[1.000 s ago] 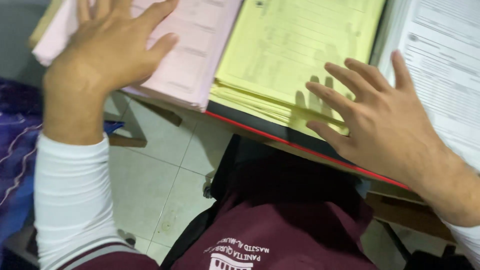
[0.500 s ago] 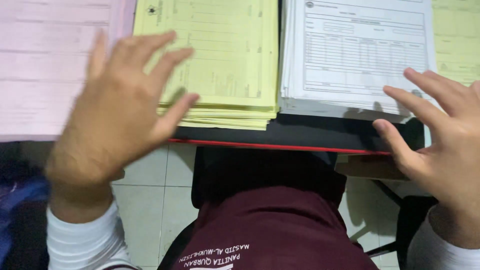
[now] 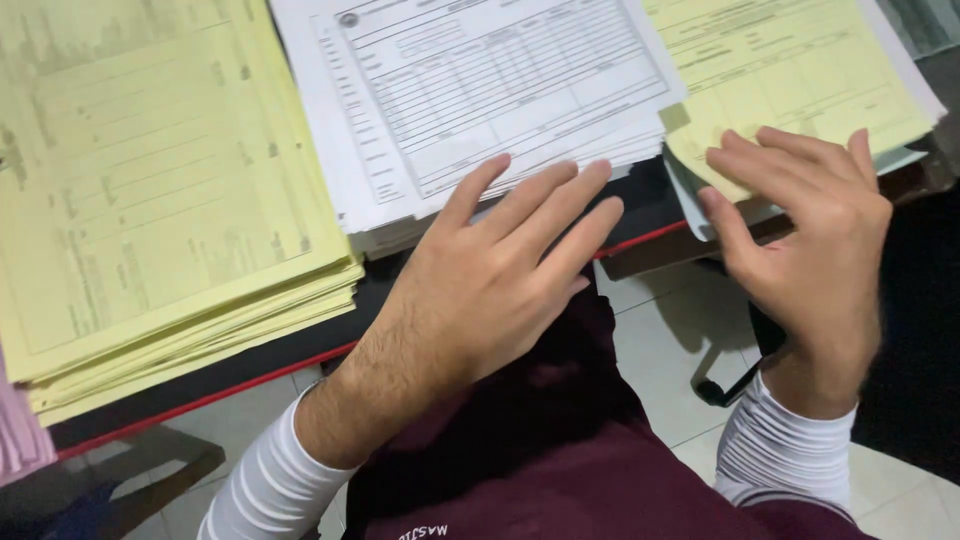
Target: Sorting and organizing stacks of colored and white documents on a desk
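My left hand (image 3: 490,275) lies flat, fingers spread, with its fingertips on the near edge of a white stack of printed forms (image 3: 480,90). My right hand (image 3: 810,240) has bent fingers touching the near corner of a yellow stack of forms (image 3: 790,70) at the right. Neither hand grips anything. A thicker yellow stack of forms (image 3: 150,200) lies to the left of the white one. All stacks rest on a black table with a red edge (image 3: 260,365).
A sliver of a pink paper stack (image 3: 18,440) shows at the far left edge. Below the table are white floor tiles (image 3: 670,350), a wooden brace (image 3: 130,470) and my maroon garment (image 3: 560,460). White sleeves cover both forearms.
The view has swung right: the pink stack has left the middle. My left hand moved from the pink and yellow stacks to the white stack; my right hand moved to the right yellow stack.
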